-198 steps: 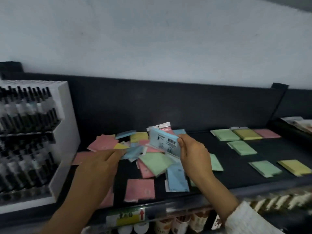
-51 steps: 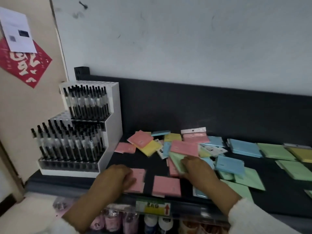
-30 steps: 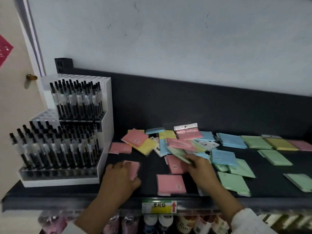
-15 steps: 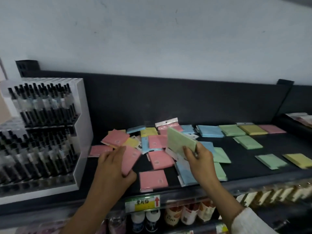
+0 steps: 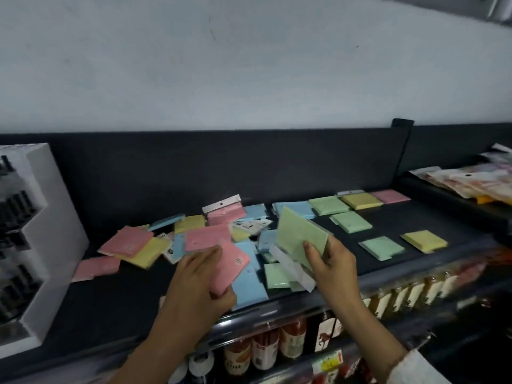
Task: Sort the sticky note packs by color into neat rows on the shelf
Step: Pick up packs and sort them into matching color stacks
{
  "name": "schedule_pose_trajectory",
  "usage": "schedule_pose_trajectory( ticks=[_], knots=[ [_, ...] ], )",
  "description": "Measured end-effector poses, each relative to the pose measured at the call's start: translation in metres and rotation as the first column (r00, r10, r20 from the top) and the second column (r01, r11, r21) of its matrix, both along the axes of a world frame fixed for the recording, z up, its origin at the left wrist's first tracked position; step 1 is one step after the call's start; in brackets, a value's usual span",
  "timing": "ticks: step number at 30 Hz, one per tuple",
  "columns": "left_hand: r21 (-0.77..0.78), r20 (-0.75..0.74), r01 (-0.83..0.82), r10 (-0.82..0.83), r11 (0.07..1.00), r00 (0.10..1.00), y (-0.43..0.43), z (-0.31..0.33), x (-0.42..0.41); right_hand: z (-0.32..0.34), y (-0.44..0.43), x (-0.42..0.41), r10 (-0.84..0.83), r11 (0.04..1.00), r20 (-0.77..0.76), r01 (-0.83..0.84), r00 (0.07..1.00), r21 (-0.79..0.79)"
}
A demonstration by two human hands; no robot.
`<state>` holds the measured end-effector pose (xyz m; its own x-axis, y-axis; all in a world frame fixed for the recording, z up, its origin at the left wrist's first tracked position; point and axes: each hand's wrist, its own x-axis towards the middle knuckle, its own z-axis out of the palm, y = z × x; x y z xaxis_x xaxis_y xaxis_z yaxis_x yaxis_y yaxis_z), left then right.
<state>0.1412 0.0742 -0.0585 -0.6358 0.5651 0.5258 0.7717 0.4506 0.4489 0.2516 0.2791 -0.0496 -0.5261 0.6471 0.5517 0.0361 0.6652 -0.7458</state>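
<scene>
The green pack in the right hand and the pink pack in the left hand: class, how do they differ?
The green pack is lifted clear of the shelf and tilted up on edge; the pink pack stays low over the pile, nearly flat. The right hand pinches green from below; the left hand covers pink from above. Both are thin, square, wrapped packs.

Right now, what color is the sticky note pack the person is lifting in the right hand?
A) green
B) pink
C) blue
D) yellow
A: the right hand grips a green pack raised and tilted above the pile, while the left hand holds a pink pack lower down.
</scene>
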Motion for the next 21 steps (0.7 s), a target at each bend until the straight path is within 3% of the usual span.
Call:
schedule_pose_trajectory(
  ticks=[12,21],
  knots=[
    [-0.033,0.003,0.1,-0.1,0.994,0.995,0.161,0.002,0.091,-0.003,0.142,0.105,0.029,0.999,0.008,-0.029,1.0,0.033],
    [-0.106,-0.011,0.207,-0.21,0.972,0.978,0.273,0.01,0.161,-0.003,0.252,0.182,-0.081,0.996,-0.007,0.082,0.997,0.043]
  ],
)
